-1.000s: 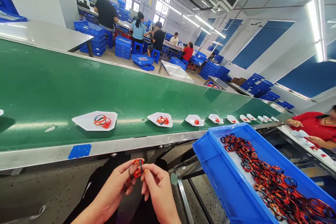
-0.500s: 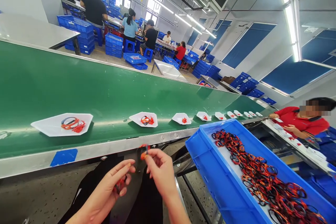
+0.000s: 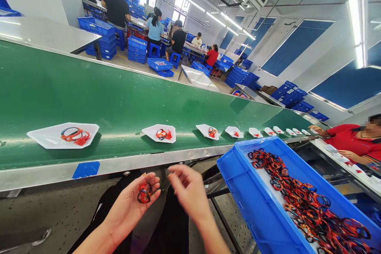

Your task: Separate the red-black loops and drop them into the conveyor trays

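White plastic trays [image 3: 44, 135] lie along a green conveyor belt [image 3: 89, 99], with stacked blue crates [image 3: 137, 49] beyond it.

I count one left hand [image 3: 127, 210] and one right hand [image 3: 187, 190] at the bottom of the frame, one small bundle of red and black cord loops [image 3: 144, 193], one bright blue plastic crate [image 3: 238, 178] at lower right, and ten white plastic trays [image 3: 41, 135] on one long green conveyor belt [image 3: 89, 95].
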Demonstrator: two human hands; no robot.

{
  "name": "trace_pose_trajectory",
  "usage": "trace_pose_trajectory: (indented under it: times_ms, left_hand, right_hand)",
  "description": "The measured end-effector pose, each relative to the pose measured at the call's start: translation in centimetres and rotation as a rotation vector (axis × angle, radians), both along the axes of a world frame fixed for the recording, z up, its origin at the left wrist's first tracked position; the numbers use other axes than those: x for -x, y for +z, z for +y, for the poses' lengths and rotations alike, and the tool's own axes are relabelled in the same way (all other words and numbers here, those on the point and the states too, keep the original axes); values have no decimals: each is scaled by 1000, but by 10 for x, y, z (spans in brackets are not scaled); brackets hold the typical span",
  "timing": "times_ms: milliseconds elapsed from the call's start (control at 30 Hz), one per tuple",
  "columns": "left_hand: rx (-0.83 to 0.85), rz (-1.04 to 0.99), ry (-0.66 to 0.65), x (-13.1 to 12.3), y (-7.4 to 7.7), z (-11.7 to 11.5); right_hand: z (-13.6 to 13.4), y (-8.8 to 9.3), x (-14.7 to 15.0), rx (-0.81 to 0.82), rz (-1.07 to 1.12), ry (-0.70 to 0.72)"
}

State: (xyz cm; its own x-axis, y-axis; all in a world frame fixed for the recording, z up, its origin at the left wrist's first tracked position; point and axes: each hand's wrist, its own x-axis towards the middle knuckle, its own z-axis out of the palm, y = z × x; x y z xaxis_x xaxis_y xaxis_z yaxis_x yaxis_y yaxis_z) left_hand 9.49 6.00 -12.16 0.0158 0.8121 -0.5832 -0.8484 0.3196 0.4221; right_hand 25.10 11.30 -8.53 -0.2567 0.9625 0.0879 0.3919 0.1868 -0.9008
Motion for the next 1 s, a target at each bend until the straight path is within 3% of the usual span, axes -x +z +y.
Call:
trace_pose_trajectory:
  times_ms: [67, 133, 300, 433, 633, 1000]
  left_hand:
    - [-18, -7, -4, -2, 0, 1]
    - [-36, -16, -27, -2, 1, 1]
    - [-108, -55, -105, 0, 7, -1]
    - [-135, -75, -166, 2, 6, -3]
    - [-136, -78, -196, 2, 3, -4]
    - [-126, -55, -194, 2, 11, -5]
  right_hand:
    - [-31, -14, 17, 56, 0, 95]
    - [-46, -27, 27, 122, 53, 77]
    - [-35, -41, 16, 565, 495, -25]
    - [-28, -44, 4, 732, 770, -17]
    - [-32, -55, 2, 807, 908, -23]
    - [-31, -58, 7, 858, 867, -47]
